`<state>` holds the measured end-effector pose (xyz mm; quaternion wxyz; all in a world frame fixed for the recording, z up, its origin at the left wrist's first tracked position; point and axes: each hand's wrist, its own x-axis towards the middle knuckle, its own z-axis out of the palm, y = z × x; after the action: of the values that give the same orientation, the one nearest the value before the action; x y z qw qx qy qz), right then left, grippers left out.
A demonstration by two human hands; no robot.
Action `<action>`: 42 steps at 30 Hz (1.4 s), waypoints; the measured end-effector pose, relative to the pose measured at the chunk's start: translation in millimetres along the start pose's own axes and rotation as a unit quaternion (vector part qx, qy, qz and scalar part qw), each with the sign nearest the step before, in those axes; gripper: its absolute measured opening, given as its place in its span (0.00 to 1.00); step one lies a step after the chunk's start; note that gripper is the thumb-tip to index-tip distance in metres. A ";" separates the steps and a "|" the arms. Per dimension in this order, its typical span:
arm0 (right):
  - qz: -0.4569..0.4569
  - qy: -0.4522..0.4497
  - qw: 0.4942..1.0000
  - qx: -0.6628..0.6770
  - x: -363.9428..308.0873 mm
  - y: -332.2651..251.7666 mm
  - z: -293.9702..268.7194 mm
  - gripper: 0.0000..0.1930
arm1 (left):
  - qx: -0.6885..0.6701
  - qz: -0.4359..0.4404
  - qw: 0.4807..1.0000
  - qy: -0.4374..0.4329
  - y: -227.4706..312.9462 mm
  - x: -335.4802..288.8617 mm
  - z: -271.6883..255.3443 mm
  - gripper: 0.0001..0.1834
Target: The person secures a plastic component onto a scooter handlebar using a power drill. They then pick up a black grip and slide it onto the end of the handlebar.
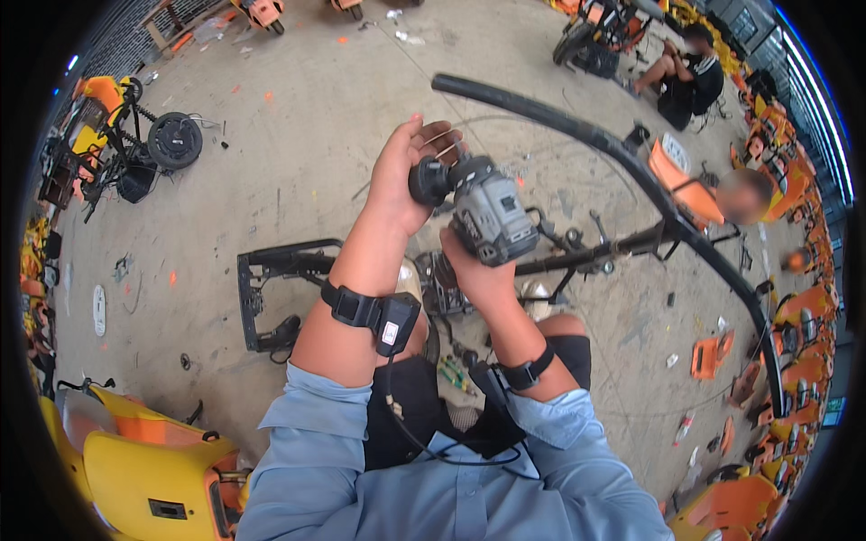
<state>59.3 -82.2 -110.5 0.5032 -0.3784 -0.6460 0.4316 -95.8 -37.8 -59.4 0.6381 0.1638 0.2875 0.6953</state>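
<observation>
In my right hand (478, 270) is a grey and black cordless power tool (496, 216), its body raised in front of me and its nose toward the upper left. My left hand (401, 171) is beside the nose, fingers curled, with a round black part (429, 181) against the palm; whether that part is joined to the tool I cannot tell. Thin light wire-like pieces show near the left fingers. Below both hands lies a black scooter frame (289, 257), and its long bent black tube (577, 131) sweeps across to the right.
Hand tools (456, 374) lie between my legs. A yellow scooter body (135, 478) stands at near left, a partly stripped scooter (135, 144) at far left. A person (695, 77) sits at far right beside another scooter. Orange panels (713, 356) and scraps litter the concrete floor.
</observation>
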 end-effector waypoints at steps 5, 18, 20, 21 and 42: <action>-0.063 0.067 0.992 -0.086 -4.7 -25.5 -6.4 0.13 | 0.140 -0.073 0.985 0.071 5.9 -33.1 30.1 0.28; -0.021 -0.008 0.991 -0.134 -68.6 54.3 -51.7 0.17 | 0.088 0.090 0.970 -0.209 -19.6 -83.3 -17.1 0.42; 0.096 -0.014 0.995 -0.022 -59.9 52.8 -51.2 0.17 | 0.072 0.141 0.952 -0.263 -17.3 -78.8 -26.7 0.44; 0.100 -0.014 0.995 0.002 -59.7 56.0 -49.1 0.14 | 0.089 0.123 0.953 -0.262 -14.1 -80.1 -33.1 0.50; 0.168 -0.079 0.970 0.158 -44.7 55.8 -48.4 0.18 | 0.272 0.201 0.936 -0.094 -12.5 -83.2 -20.1 0.51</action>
<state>119.0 -95.9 -171.5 0.4244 -0.3619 -0.5344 0.6350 -86.9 -123.0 -71.2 0.4401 0.4504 0.3654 0.6855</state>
